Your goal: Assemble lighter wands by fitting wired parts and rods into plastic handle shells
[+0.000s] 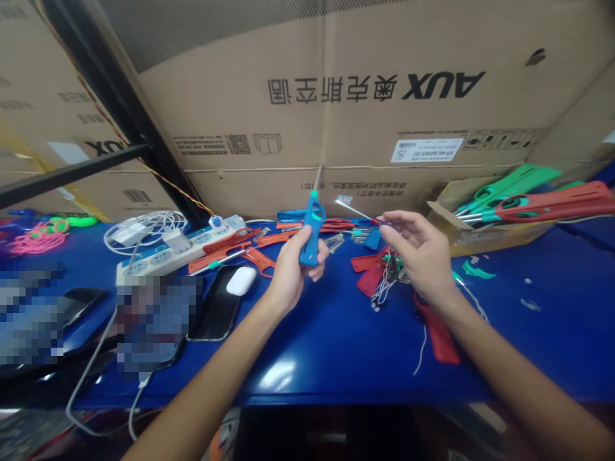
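Observation:
My left hand point(293, 266) is closed around the handle of a blue long-necked gas lighter point(312, 238), held upright with its metal tube pointing up. Off to the right, my right hand point(423, 251) pinches a slim screwdriver point(358, 210) by its dark red end. The thin shaft points left toward the lighter, with a gap between them. Below my right hand lie red handle shells point(369, 276) and a tangle of white wires point(383, 288). A red lighter body point(439, 333) rests under my right wrist.
A box point(439, 224) of green and red lighters stands at the right. Orange lighter parts point(259, 259) lie beside a power strip point(192, 246) with plugs. Phones and a white earbud case point(241, 280) are at the left. Large cartons point(365, 38) rise behind the blue table point(307, 358).

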Tool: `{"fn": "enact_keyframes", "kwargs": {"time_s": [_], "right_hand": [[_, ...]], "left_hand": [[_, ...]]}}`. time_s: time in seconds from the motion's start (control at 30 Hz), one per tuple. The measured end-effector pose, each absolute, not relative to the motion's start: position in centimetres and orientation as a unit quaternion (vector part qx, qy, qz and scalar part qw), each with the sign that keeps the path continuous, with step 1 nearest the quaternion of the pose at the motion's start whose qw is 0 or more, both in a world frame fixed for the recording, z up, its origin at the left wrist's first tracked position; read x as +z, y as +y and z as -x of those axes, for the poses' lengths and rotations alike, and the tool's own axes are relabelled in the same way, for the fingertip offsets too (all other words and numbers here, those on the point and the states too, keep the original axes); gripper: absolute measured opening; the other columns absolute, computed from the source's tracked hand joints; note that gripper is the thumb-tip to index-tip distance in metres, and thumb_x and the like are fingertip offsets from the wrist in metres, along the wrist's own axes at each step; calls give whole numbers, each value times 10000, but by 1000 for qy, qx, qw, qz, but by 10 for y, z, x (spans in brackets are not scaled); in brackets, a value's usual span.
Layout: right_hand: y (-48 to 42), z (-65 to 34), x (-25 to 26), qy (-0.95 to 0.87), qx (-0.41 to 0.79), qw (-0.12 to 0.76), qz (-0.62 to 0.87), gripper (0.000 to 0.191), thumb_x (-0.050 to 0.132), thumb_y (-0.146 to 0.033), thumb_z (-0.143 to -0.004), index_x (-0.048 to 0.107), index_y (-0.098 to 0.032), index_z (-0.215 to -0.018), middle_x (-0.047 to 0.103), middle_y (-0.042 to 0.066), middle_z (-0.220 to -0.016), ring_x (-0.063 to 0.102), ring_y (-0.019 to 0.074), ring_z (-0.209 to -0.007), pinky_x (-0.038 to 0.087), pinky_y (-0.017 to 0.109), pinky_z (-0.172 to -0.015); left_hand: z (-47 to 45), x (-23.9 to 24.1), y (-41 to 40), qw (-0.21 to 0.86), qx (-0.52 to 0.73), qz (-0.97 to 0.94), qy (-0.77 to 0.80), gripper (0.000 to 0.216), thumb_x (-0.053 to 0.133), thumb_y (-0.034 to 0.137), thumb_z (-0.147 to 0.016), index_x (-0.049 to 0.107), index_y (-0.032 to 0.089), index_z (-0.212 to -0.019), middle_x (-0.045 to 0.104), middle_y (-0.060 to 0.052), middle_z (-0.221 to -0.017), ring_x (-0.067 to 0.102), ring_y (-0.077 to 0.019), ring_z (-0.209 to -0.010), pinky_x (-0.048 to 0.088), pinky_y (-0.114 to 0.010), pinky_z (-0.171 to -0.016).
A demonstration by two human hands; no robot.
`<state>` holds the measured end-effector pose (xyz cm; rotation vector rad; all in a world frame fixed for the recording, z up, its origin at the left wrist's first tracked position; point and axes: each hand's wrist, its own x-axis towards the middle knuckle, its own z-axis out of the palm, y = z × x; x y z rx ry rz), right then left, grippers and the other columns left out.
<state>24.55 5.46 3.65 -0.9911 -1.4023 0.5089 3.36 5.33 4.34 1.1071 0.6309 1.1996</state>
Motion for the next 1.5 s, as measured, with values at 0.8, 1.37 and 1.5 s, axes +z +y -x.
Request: {"fn": "enact_keyframes", "kwargs": {"time_s": [0.8, 1.37, 1.5], "right_hand": [[9, -219, 44, -660, 231, 645, 307, 84, 599, -215, -968, 646, -257, -1024, 715, 21, -1015, 726, 153, -759, 633, 342, -705], [10, -219, 42, -675, 244, 645, 262, 178, 594, -119, -956, 669, -244, -1059, 703, 25, -1031, 729, 147, -798, 643, 322, -716], [10, -219, 41, -674, 247, 646, 260, 189, 592, -114, -955, 670, -244, -1069, 699, 31, -1037, 730, 159, -841, 658, 335, -721]], "left_hand": [[-34, 33, 57, 575, 543, -527, 310, 503, 454, 478, -974, 548, 159, -597, 478, 6, -559, 360, -72, -407, 270, -236, -404], [-34, 31, 57, 573, 539, -526, 323, 492, 453, 470, -971, 533, 160, -598, 466, 18, -535, 347, -68, -399, 269, -224, -396], [-34, 31, 57, 572, 539, -527, 323, 496, 451, 472, -969, 526, 163, -589, 453, 22, -523, 343, -68, -397, 269, -224, -395]]}}
